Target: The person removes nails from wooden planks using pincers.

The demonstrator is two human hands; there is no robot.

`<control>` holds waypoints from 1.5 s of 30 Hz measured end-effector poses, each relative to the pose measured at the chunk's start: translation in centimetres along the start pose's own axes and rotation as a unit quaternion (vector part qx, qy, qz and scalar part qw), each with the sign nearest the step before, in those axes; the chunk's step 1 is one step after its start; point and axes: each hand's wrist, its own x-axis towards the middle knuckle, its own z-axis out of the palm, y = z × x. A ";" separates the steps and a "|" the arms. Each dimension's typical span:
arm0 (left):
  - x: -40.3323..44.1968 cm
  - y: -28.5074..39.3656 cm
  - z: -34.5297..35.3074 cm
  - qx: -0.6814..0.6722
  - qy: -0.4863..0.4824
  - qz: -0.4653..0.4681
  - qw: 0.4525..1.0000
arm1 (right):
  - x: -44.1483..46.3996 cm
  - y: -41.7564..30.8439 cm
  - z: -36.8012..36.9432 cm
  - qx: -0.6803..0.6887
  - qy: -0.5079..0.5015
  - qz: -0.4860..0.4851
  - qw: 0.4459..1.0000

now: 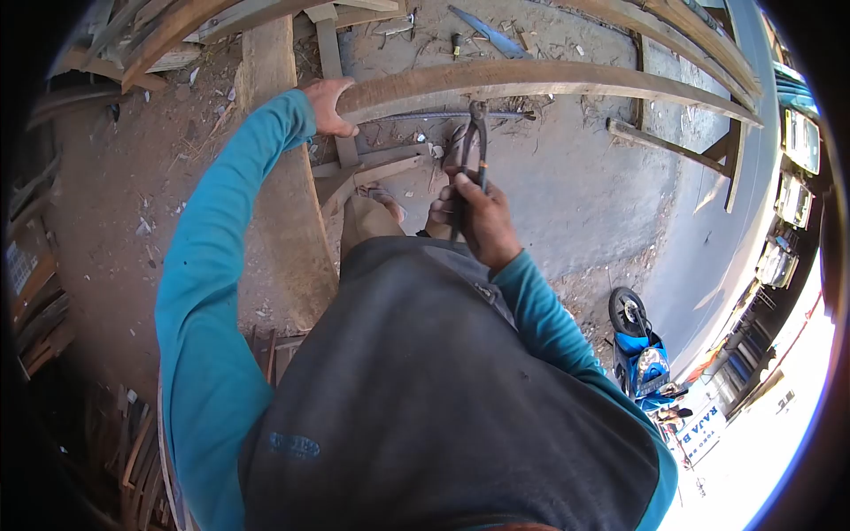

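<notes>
My left hand (329, 106) is closed round the left end of a long wooden beam (540, 78), which stretches across the view to the right. In my right hand (482, 221) is a pair of dark metal pincers (480, 133), gripped by the handles. Their jaws point away from me and overlap the near edge of the beam; whether they touch it I cannot tell. Just below the beam lies a thin ribbed metal rod (425, 115), partly hidden by the pincers. My feet show on the ground beneath my hands.
A wide plank (288, 221) lies at my left. Beyond the beam, a blue saw-like blade (489, 34) rests on the ground. More timber (682, 35) is at the upper right, with stacked wood (44, 301) far left. A blue motorbike (645, 354) stands at the right.
</notes>
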 end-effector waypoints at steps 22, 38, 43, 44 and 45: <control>-1.0 1.1 -1.2 -0.028 -0.024 -0.050 0.998 | -0.7 -6.0 -2.3 -0.175 -0.106 0.023 0.979; -0.7 0.7 -1.4 -0.071 -0.040 -0.048 0.996 | -1.1 -5.8 -3.1 -0.183 -0.117 0.070 0.974; -0.8 0.7 -1.4 -0.066 -0.038 -0.050 0.996 | 0.0 -6.7 -3.6 -0.209 -0.128 0.055 0.968; -0.9 0.9 -1.4 -0.068 -0.038 -0.049 0.996 | 0.0 -7.1 -3.6 -0.219 -0.128 0.059 0.965; -0.9 1.0 -1.4 -0.060 -0.034 -0.048 0.996 | 0.0 -7.4 -3.7 -0.230 -0.130 0.062 0.963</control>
